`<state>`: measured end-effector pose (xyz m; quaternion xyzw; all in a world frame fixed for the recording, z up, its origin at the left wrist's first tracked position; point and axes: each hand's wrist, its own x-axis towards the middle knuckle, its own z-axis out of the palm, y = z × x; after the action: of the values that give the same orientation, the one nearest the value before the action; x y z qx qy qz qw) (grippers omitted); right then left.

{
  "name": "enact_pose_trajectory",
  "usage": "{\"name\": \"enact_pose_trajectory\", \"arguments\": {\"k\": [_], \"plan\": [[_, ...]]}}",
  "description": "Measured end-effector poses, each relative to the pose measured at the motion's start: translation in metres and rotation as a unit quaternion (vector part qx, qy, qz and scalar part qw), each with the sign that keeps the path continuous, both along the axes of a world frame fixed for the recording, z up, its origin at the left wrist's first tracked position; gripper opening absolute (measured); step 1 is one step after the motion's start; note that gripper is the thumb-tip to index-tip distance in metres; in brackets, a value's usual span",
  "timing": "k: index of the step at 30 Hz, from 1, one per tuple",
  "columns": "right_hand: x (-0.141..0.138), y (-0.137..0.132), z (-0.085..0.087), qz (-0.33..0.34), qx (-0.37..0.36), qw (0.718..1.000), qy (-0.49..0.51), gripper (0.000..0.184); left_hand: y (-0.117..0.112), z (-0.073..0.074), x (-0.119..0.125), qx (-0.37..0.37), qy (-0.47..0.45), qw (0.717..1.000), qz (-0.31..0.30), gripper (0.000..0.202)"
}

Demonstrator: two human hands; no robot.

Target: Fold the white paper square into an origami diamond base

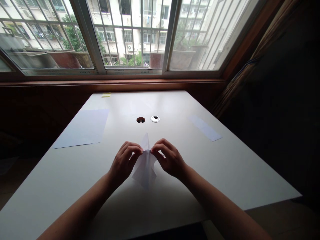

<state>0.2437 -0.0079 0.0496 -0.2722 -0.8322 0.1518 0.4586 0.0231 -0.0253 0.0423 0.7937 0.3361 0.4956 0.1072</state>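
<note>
Between my two hands is a folded sheet of white paper (146, 168), with a narrow point facing the window and wider flaps spreading toward me. My left hand (127, 158) pinches its left side near the middle with thumb and fingers. On the other side my right hand (170, 156) pinches the paper in the same way, its fingertips close to the left ones. A crease runs down the centre of the folded paper. The parts under my fingers are hidden.
On the white table (240, 173), a flat paper sheet (85, 126) lies left and a paper strip (205, 127) right. Ahead are a round cable hole (140, 120), its loose cover (155, 119) and a yellow notepad (106, 95). A barred window (132, 36) stands behind.
</note>
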Motion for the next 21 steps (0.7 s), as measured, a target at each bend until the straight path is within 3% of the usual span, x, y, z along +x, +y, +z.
{"name": "enact_pose_trajectory", "arguments": {"k": [5, 15, 21], "plan": [[0.000, 0.000, 0.001, 0.001, 0.002, 1.000, -0.006, 0.013, -0.001, 0.004, 0.000, 0.030, 0.018, 0.999, 0.023, 0.036], [-0.001, 0.000, 0.008, -0.012, 0.049, 0.998, -0.041, 0.012, -0.002, 0.012, 0.003, 0.078, 0.043, 0.993, 0.074, 0.018], [-0.003, 0.001, 0.006, 0.006, 0.003, 1.000, -0.008, 0.010, -0.002, 0.010, 0.005, 0.092, 0.048, 0.991, 0.087, 0.019]]}}
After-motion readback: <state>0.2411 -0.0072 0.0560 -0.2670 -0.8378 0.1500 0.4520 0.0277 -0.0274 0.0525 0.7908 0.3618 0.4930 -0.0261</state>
